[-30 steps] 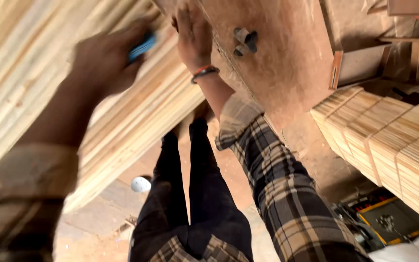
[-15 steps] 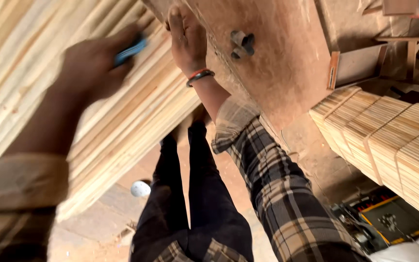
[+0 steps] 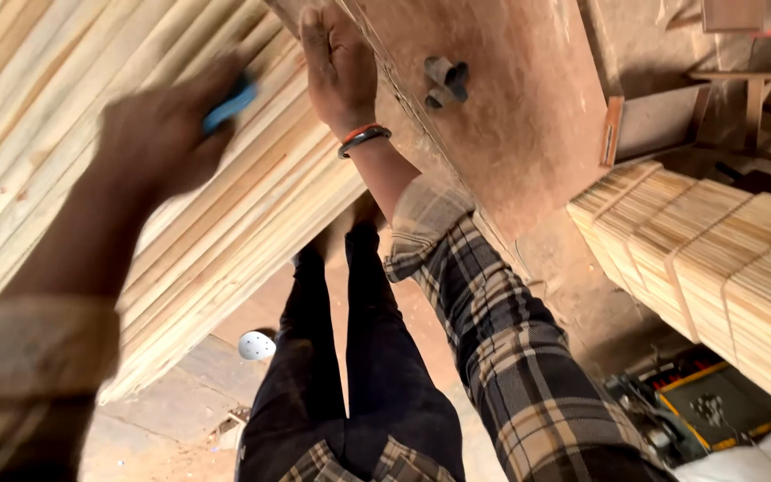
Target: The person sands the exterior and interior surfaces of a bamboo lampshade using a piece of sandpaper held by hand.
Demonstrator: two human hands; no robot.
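A large stack of long pale wooden slats (image 3: 64,116) fills the upper left. My left hand (image 3: 164,134) is closed around a small blue object (image 3: 229,103) and hovers over the slats, blurred. My right hand (image 3: 339,64) rests flat against the edge of the stack, fingers together, next to a brown dusty board (image 3: 510,116). A dark and orange bracelet (image 3: 363,137) sits on the right wrist. What the blue object is I cannot tell.
A bent metal bracket (image 3: 446,82) sticks out of the brown board. Bundles of tied thin slats (image 3: 725,268) lie at the right. A yellow and black tool case (image 3: 707,406) sits below them. My dark-trousered legs (image 3: 341,375) and a white perforated disc (image 3: 256,345) show below.
My left hand with the blue object has shifted slightly left and down along the slats. My right hand stays on the stack's edge.
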